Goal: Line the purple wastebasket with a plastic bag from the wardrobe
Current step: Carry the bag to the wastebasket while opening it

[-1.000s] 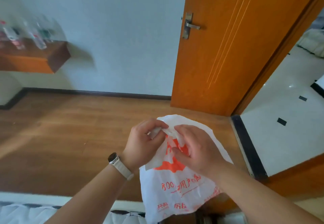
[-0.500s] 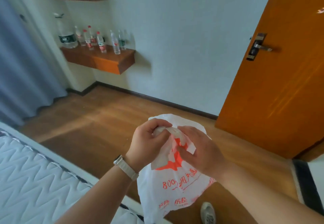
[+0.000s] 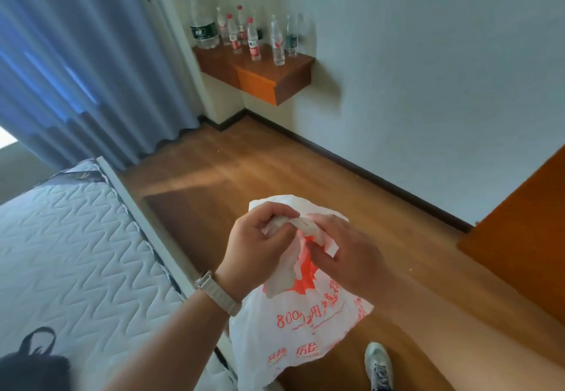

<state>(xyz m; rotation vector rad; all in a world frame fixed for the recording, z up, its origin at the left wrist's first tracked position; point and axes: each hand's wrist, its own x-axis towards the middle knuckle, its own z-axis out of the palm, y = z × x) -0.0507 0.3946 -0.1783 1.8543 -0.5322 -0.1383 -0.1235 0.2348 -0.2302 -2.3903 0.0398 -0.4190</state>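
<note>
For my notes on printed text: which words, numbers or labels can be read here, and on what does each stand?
"800", then a creased gap, then "用户": red print on the plastic bag.
Rest of that line, where the bag folds: not readable.
Lower row of red characters on the bag: too blurred to read.
Labels on the bottles on the shelf: too small to read.

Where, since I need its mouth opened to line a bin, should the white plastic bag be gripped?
Grip the plastic bag at its crumpled top edge, from above, one side each, where the left hand and right hand pinch it. Its printed body hangs free below, so the mouth is likely up there.
</note>
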